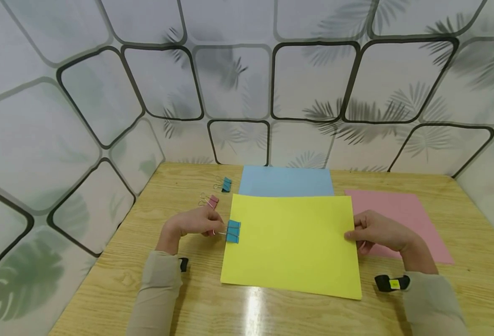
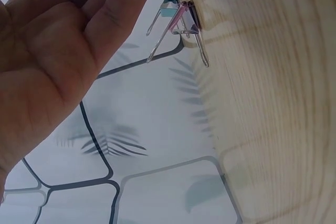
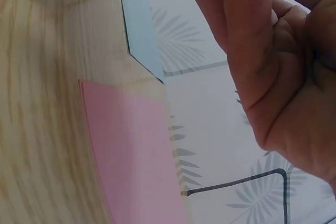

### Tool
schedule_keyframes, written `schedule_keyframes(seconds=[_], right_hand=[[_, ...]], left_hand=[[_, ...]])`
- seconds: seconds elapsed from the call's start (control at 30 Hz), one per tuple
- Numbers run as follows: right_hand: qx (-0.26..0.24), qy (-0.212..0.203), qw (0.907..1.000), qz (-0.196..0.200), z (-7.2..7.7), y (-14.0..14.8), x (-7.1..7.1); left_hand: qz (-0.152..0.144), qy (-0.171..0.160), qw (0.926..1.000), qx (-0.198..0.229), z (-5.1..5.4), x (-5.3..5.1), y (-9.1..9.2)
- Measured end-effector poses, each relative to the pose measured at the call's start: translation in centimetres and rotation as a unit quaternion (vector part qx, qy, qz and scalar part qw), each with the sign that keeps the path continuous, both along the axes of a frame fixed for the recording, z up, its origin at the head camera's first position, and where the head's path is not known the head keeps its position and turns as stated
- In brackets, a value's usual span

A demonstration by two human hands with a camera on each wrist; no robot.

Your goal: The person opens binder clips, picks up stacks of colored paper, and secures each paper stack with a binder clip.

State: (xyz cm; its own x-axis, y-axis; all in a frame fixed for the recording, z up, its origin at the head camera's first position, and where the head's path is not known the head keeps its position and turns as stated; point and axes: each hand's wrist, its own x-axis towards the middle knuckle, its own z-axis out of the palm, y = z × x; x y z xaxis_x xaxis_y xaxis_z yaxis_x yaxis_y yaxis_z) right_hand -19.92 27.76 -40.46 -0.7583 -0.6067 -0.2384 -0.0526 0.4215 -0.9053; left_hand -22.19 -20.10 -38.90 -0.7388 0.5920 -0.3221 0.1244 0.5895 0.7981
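A yellow sheet of paper, perhaps a stack, is held up over the table in the head view. On its left edge sits a blue binder clip, whose wire handles point left. The fingers of my left hand pinch those handles. Along the right edge, my right hand grips the paper between thumb and fingers, with the thumb on the front. Both wrist views show the palms, but neither the yellow paper nor the held clip can be made out there.
A pink binder clip and another blue binder clip stand beyond my left hand. Blue paper lies at the table's back, partly behind the yellow. Pink paper lies at the right. A patterned wall covering borders the wooden table.
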Motion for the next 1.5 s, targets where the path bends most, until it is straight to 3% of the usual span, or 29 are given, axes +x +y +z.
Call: schedule_keyframes(seconds=[0.7,1.17,1.5], right_hand=[[0.018,-0.013,0.9991,0.036,-0.06,-0.04,-0.03],[0.031,0.006,0.9995,0.001,-0.38,-0.34,-0.04],[0.027,-0.004,0.9996,-0.011,-0.07,-0.47,0.00]], left_hand=[[-0.006,-0.016,0.9980,-0.061,0.20,0.40,0.39],[-0.036,0.002,0.9974,-0.063,0.12,0.39,0.10],[-0.053,0.005,0.9972,-0.053,0.06,0.47,0.03]])
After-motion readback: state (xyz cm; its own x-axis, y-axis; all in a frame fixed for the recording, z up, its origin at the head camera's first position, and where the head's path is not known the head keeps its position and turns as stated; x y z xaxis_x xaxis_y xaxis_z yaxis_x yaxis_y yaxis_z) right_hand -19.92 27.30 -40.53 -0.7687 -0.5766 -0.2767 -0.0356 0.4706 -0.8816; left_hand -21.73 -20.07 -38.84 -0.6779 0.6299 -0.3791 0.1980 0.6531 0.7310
